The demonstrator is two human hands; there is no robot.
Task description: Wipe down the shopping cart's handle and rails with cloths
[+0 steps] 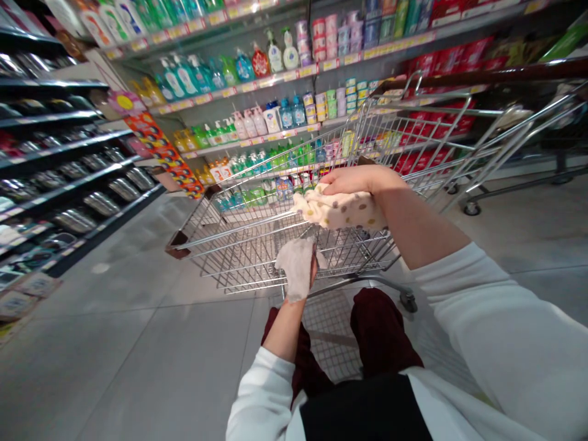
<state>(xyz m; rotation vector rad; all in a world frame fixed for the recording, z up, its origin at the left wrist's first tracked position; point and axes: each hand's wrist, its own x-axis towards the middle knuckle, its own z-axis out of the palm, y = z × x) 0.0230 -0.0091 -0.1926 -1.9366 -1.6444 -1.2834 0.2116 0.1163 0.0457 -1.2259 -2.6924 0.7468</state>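
Note:
A metal shopping cart [239, 260] stands crosswise in front of me, its wire basket tilted in view. My right hand [362, 177] is closed on a cream cloth [346, 210] with brown and yellowish dots, held bunched over the cart's upper side rail. Lower and to the left, my left hand [314, 269] is at the near side wires of the basket. A plain whitish cloth [296, 264] covers most of it, bunched in its grip. The cloth hides its fingers, so their exact hold on the cloth and wires is not visible.
Store shelves [257, 92] with pump bottles and tubs run behind the cart. Metal bowls fill a shelf rack [76, 220] on the left. Another cart [519, 131] is at the right. Grey tiled floor [184, 343] lies below, and my knees are near the basket.

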